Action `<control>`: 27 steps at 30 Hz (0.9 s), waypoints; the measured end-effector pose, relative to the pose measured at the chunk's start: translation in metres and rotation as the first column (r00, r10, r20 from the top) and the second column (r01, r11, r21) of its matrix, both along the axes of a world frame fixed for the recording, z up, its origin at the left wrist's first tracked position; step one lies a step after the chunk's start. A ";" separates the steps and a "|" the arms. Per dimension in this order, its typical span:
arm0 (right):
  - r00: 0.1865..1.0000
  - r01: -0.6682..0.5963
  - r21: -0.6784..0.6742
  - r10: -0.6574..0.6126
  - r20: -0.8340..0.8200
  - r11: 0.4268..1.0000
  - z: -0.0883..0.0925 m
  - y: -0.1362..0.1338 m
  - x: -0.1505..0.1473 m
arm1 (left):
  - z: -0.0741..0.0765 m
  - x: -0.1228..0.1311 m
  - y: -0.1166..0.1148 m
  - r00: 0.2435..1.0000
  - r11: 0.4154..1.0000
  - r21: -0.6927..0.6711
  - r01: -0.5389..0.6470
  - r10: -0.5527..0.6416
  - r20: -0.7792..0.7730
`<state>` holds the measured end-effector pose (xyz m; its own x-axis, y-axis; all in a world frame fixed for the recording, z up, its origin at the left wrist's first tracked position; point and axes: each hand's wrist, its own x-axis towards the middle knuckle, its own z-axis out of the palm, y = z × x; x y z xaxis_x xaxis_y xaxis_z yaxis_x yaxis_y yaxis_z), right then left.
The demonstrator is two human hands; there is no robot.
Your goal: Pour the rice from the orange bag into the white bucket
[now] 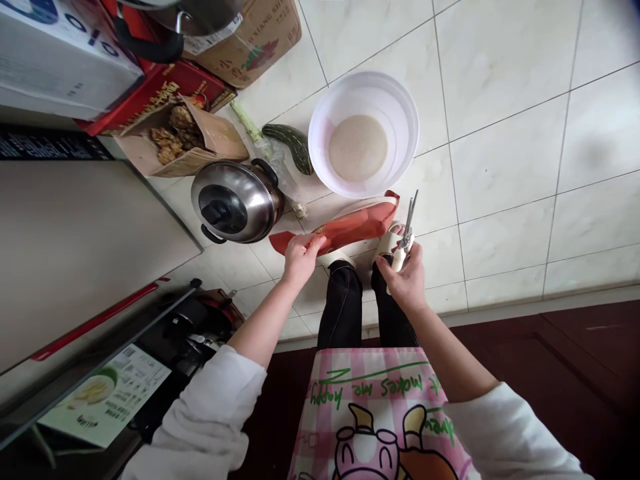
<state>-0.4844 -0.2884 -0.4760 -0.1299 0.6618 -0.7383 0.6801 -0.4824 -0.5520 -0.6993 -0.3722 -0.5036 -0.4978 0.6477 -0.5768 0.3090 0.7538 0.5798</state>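
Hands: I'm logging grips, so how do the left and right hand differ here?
The left hand holds the edge of the red bag; the right hand grips the scissors by their handle. The left hand lies palm down; the right hand is turned on its side, blades pointing away from the person. Both are closed, above the tiled floor.

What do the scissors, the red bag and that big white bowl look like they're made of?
The scissors, in the right hand: grey shiny blades, likely steel; pale handles, probably plastic. The red bag, gripped by the left hand: thin, creased, slightly glossy, plastic or coated paper. The white bowl: smooth, evenly white, thin-rimmed, probably plastic.
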 end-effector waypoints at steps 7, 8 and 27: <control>0.996 -0.089 -0.089 0.091 0.024 0.992 -0.004 0.021 0.013 | -0.008 0.002 0.014 0.911 0.928 0.025 -0.372 0.360 0.203; 0.994 -0.079 -0.114 0.087 0.068 0.990 -0.009 0.019 0.018 | -0.008 0.004 0.013 0.900 0.920 0.012 -0.393 0.381 0.212; 0.641 0.183 -0.168 0.012 0.768 0.969 -0.243 0.069 0.087 | -0.022 0.006 0.003 0.991 0.992 0.028 0.125 -0.126 0.034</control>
<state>-0.3975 -0.2190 -0.7189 0.5886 0.4561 -0.6674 0.7590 -0.5960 0.2621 -0.6932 -0.3689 -0.5260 -0.3912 0.7187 -0.5749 0.3794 0.6951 0.6107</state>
